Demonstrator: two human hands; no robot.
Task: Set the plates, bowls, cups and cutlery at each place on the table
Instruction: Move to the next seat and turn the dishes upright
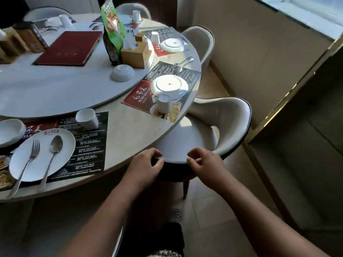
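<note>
nearby, left hand (pixel 146 164) and right hand (pixel 206 162) hover by the chair (pixel 185 141), each grip slack and empty. on the bench (pixel 133 130), the near plate (pixel 65 143) carries one fork (pixel 30 160) and one spoon (pixel 53 151), side by side, handles toward the person.

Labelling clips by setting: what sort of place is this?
Probably a restaurant dining room: a round beige table with a pale grey turntable, printed red-and-black paper placemats at the seats, and a dark red hardcover menu book.

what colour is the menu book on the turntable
Dark red; the menu book shows best in the head view.
</note>
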